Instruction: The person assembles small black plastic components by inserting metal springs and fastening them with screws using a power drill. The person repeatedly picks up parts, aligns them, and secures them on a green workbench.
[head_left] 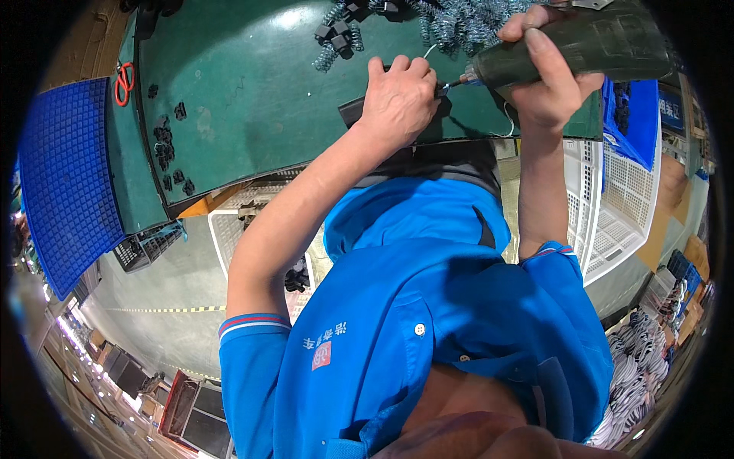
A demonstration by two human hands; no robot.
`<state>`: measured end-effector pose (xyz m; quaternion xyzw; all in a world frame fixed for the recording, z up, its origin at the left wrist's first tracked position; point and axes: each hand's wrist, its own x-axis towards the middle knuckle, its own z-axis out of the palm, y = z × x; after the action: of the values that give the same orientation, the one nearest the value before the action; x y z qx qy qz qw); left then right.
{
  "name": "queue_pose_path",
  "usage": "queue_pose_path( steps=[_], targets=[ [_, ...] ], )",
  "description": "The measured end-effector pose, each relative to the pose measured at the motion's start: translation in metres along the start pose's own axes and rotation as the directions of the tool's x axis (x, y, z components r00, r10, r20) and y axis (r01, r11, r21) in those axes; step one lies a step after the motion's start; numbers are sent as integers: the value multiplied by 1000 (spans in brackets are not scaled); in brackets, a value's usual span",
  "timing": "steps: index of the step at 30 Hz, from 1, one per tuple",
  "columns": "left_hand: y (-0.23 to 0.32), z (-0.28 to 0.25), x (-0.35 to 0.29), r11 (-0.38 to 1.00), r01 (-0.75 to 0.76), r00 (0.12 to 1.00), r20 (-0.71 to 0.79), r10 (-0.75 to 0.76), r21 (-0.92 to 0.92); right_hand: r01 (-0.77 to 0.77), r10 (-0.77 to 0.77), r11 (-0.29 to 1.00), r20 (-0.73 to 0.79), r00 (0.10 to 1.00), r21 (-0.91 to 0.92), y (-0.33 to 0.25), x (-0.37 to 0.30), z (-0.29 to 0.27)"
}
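My left hand is closed over a dark, flat-sided part near the table's front edge, pressing it against the green top. Most of that part is hidden under the fingers. My right hand wraps round the body of a dark green power screwdriver, held almost level. Its bit points left and meets the end of the dark part, just beside my left fingers. A thin white cord shows behind my left hand.
Coiled metal springs and black blocks lie at the back of the green table. Small black pieces and red-handled scissors are at the left, beside a blue gridded panel. White crates and a blue bin stand right.
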<state>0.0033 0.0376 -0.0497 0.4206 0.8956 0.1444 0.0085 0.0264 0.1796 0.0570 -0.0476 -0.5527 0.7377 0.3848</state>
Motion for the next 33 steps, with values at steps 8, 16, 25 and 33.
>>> queue_pose_path(
  steps=[8, 16, 25, 33],
  targets=[
    [1, 1, 0, 1000, -16, 1000, -13, 16, -1, -104, 122, 986, 136, 983, -132, -11, -2, 0],
    [0, 2, 1, 1000, -24, 999, -36, 23, -17, -130, 133, 972, 2, 991, -197, -5, -11, 12],
    [0, 8, -1, 999, -22, 992, -127, 18, -26, 117, -181, 983, 630, 755, 142, 44, -6, -31],
    [0, 6, -3, 999, -29, 992, -120, 26, -18, 19, -58, 997, 633, 772, 68, 45, -11, -28]
  ],
)
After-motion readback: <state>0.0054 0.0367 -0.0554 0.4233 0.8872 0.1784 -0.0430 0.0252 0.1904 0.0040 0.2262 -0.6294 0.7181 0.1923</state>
